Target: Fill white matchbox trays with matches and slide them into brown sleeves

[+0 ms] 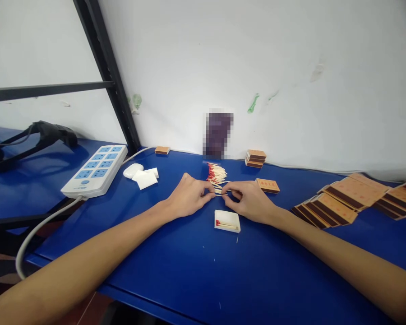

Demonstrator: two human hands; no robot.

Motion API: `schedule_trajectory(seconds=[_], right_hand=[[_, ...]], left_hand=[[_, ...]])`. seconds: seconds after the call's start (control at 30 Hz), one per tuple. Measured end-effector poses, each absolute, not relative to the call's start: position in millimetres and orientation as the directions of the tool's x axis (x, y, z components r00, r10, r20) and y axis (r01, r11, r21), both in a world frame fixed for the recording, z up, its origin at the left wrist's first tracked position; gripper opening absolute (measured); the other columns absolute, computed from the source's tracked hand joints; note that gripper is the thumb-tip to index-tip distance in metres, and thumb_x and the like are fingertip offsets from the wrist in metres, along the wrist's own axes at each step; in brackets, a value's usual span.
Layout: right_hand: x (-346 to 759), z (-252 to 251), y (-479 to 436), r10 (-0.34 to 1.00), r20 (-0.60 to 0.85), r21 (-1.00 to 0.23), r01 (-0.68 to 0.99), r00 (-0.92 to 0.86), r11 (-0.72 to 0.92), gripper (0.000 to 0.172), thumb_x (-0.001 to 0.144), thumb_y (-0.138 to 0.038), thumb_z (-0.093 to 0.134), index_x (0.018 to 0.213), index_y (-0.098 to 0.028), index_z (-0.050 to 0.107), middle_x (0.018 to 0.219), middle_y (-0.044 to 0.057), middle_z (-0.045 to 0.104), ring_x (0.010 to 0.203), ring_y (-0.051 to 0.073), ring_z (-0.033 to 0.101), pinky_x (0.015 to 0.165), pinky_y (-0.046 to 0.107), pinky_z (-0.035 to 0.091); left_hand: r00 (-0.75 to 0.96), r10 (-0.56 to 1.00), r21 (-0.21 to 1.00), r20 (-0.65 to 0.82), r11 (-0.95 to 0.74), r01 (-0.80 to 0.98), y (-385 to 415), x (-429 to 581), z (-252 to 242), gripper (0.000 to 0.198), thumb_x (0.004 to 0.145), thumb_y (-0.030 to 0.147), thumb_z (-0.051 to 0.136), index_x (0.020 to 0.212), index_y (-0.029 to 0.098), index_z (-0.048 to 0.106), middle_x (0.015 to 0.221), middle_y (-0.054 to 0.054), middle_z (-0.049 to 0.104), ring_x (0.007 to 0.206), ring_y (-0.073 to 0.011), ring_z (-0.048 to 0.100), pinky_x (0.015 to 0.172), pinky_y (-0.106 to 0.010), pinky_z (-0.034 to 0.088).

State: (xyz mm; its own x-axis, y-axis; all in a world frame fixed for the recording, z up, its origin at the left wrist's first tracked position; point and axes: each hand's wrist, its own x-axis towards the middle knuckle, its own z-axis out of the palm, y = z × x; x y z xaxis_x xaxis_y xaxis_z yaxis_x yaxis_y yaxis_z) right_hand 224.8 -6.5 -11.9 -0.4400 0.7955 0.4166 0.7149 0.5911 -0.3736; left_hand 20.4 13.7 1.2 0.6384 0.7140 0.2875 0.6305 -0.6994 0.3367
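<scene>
A pile of red-tipped matchsticks [217,173] lies on the blue table, just beyond my fingertips. My left hand [190,197] is closed, its thumb and forefinger pinching the left end of a few matchsticks at the near side of the pile. From the other side, my right hand [250,201] pinches their right end. The exact number between the fingers is hard to make out. Below my hands sits an open white matchbox tray [235,215] with a few matchsticks along its near side. An orange matchbox cover [268,185] lies behind my right hand.
Stacked matchboxes [256,158] stand by the wall, and another matchbox [162,150] lies further left. Flattened matchbox sleeves [355,192] fan out at right. Left are white paper pieces [146,178], a white mouse-like object [133,170] and a power strip [96,169] with its cable.
</scene>
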Motion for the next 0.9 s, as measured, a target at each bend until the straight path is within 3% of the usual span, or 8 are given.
schedule_trajectory(seconds=[0.13,0.33,0.77,0.9], right_hand=[[226.6,-9.1,-6.6,0.824,0.387,-0.412,0.722,-0.414,0.556,0.01,0.075,-0.021,0.054,0.073,-0.019,0.063,0.048,-0.007,0.039,0.045,0.009,0.034,0.05,0.023,0.028],[228.3,-8.8,-6.1,0.826,0.402,-0.388,0.744,-0.394,0.544,0.01,0.074,-0.019,0.055,0.075,-0.018,0.066,0.053,-0.004,0.048,0.05,0.01,0.04,0.054,0.023,0.029],[230.9,-11.7,-4.5,0.813,0.411,-0.388,0.729,-0.411,0.565,0.009,0.074,-0.016,0.057,0.073,-0.018,0.066,0.054,-0.005,0.05,0.048,0.008,0.038,0.053,0.022,0.029],[230.2,-12.9,-5.4,0.8,0.408,-0.326,0.748,-0.441,0.579,0.01,0.076,-0.017,0.057,0.075,-0.018,0.067,0.053,-0.004,0.05,0.048,0.008,0.039,0.053,0.023,0.029]], left_hand=[[0.609,0.735,0.382,0.297,-0.676,0.63,15.7,23.7,-2.5,0.015,0.088,0.033,0.056,0.091,0.023,0.068,0.054,0.006,0.055,0.052,-0.0109,0.053,0.07,-0.027,0.038],[0.608,0.745,0.36,0.274,-0.666,0.654,15.4,24.5,-0.2,0.016,0.087,0.03,0.055,0.088,0.023,0.069,0.054,0.006,0.055,0.049,-0.0093,0.049,0.055,-0.023,0.032],[0.604,0.752,0.331,0.264,-0.659,0.675,14.0,22.0,3.4,0.022,0.085,0.026,0.052,0.097,0.021,0.07,0.053,0.005,0.054,0.048,-0.0093,0.046,0.053,-0.024,0.031],[0.627,0.741,0.325,0.239,-0.67,0.668,14.6,17.5,4.9,0.026,0.084,0.025,0.052,0.103,0.021,0.07,0.055,0.004,0.057,0.049,-0.0098,0.048,0.054,-0.024,0.033]])
